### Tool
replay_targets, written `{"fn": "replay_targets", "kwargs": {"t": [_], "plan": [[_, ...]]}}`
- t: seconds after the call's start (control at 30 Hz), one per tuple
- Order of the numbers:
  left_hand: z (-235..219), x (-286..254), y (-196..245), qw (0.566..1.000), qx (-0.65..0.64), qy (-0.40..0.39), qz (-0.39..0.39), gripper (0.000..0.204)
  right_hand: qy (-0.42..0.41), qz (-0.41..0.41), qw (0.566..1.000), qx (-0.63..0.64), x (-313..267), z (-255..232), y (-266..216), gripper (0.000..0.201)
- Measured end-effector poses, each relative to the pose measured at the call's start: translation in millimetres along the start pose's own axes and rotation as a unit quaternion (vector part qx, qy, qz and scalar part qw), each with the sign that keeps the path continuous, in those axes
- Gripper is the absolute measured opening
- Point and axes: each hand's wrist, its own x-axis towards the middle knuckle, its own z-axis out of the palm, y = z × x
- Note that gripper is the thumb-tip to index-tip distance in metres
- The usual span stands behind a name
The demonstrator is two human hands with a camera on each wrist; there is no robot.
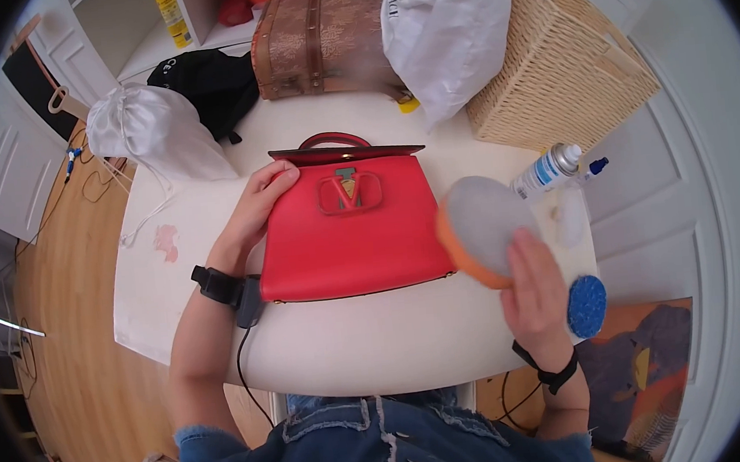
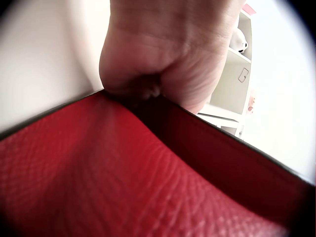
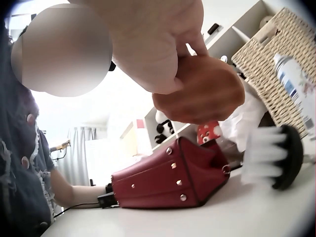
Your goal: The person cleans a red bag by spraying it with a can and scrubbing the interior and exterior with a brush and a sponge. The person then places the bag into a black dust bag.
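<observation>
A red handbag (image 1: 350, 250) with a V-shaped emblem lies on the white table, its studded base (image 3: 158, 185) turned toward the person. My left hand (image 1: 260, 201) grips the bag's upper left edge, thumb on the front; in the left wrist view the fingers of that hand (image 2: 165, 54) curl over the dark-trimmed red leather (image 2: 123, 173). Raised just off the bag's right side, my right hand (image 1: 534, 291) holds a round sponge pad (image 1: 479, 221), grey on one face and orange on the other. From the right wrist view, the thumb and fingers clasp the orange side (image 3: 200, 94).
On the right stand a spray can (image 1: 545, 172), a brush with white bristles (image 3: 264, 153) and a blue oval sponge (image 1: 587, 306). Behind the bag are a brown trunk (image 1: 331, 41), white cloth bags (image 1: 150, 131), a black cloth bag (image 1: 212, 91) and a woven basket (image 1: 557, 60).
</observation>
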Motion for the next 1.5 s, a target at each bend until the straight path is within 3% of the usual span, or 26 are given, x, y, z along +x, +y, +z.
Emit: {"fn": "replay_targets", "kwargs": {"t": [0.03, 0.1, 0.23, 0.43, 0.73, 0.9, 1.1, 1.2, 1.37, 1.5], "plan": [[-0.3, 0.0, -0.5, 1.0, -0.004, -0.003, -0.001, 0.018, 0.001, -0.002, 1.0, 0.002, 5.3, 4.4, -2.1, 0.042], [-0.6, 0.1, -0.6, 1.0, -0.009, -0.003, -0.001, 0.018, -0.07, -0.092, 0.993, -0.016, 15.3, 12.4, -3.9, 0.036], [-0.7, -0.8, -0.8, 1.0, -0.023, -0.001, -0.007, 0.018, -0.086, -0.096, 0.991, -0.047, 37.1, 24.7, -3.2, 0.035], [-0.1, -0.3, -0.7, 0.999, -0.034, 0.001, -0.016, 0.018, -0.052, -0.086, 0.995, -0.015, 52.6, 48.7, 18.8, 0.039], [-4.0, 1.5, -5.6, 0.999, -0.043, -0.001, -0.022, 0.019, -0.157, -0.042, 0.982, 0.098, 36.2, 2.9, 8.4, 0.039], [-3.4, 2.4, -7.4, 0.999, -0.043, -0.002, -0.021, 0.02, -0.092, -0.008, 0.995, 0.033, 42.2, 17.6, 1.8, 0.044], [-2.7, 0.1, -3.1, 0.999, -0.046, 0.002, -0.015, 0.021, -0.099, 0.002, 0.992, 0.079, 32.4, 20.7, 7.4, 0.044], [-4.5, 1.3, 0.1, 1.0, -0.022, -0.02, -0.006, 0.022, -0.1, 0.024, 0.989, 0.105, 26.3, 10.7, 3.0, 0.045], [-0.6, -6.8, 30.3, 0.979, 0.187, -0.005, 0.077, 0.023, -0.072, 0.033, 0.99, 0.115, 17.5, 8.8, 2.1, 0.047], [3.1, -14.1, 40.6, 0.965, 0.226, -0.008, 0.136, 0.02, -0.058, 0.034, 0.991, 0.117, 12.4, 9.7, 0.4, 0.048]]}}
